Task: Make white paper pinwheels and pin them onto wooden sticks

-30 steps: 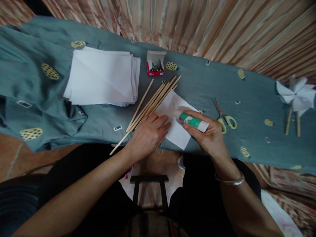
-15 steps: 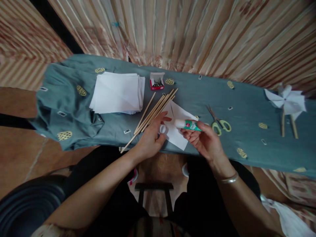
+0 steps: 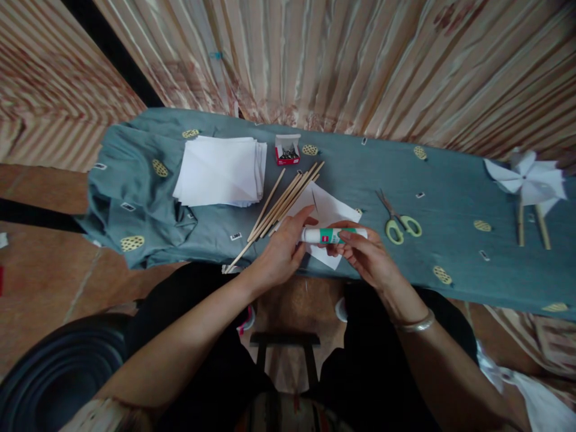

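My right hand is closed around a glue stick with a green and white label, held level above the paper. At the stick's left end, my left hand pinches its white cap, which is partly hidden by the fingers. Under both hands lies a white paper sheet with a slit running in from its upper corner. Several thin wooden sticks lie in a slanting bundle just beyond my left hand.
A stack of white paper and a small red box of metal pins stand at the back. Green-handled scissors lie to the right. Paper pinwheels on sticks lie at the far right of the green cloth.
My left hand has brought the white cap to the glue stick's left end. The stick has shifted slightly left and down, and now lies level between both hands.
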Available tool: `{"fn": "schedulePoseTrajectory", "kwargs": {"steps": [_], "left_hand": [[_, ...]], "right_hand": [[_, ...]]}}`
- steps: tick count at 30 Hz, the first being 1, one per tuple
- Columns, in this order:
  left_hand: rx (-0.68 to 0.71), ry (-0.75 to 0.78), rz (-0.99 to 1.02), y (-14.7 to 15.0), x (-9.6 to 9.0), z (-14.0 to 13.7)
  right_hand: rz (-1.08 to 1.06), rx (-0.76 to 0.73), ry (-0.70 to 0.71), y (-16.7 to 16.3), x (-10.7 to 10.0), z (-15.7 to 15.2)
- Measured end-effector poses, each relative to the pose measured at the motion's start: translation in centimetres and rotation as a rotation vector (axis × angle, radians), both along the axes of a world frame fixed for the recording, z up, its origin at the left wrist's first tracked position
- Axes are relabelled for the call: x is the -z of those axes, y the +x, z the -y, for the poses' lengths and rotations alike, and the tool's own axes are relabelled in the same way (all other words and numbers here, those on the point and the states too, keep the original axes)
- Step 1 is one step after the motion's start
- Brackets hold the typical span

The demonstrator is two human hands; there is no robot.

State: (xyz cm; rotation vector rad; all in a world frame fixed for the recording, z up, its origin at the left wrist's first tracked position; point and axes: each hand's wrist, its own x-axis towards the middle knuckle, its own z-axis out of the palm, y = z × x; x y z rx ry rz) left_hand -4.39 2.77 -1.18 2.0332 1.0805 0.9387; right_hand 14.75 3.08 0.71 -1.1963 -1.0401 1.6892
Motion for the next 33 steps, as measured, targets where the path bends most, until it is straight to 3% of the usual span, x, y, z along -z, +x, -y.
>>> {"fn": "schedulePoseTrajectory", "kwargs": {"steps": [7, 13, 18, 28, 33], "left_hand": [[0.035, 0.055, -0.097, -0.1, -0.1, 0.2], [0.014, 0.011, -0.001, 0.0, 0.6, 0.7], [-0.006, -0.051, 0.056, -0.2, -0.3, 1.0], [-0.011, -0.002, 0.001, -1.4, -1.3, 1.4], [-0.344, 0.067, -0.087, -5.2, -0.5, -1.1]], "right_hand": [[0.025, -0.016, 0.043, 0.0, 0.5, 0.0], [0.021, -0.059, 0.098, -0.9, 1.4, 0.4], [0.158, -0.069, 0.166, -1.4, 1.6, 0.8], [0.335, -0.209, 0.309, -1.0, 0.8, 1.9], [0.309, -0.081, 0.311, 0.8, 0.6, 1.3]]}}
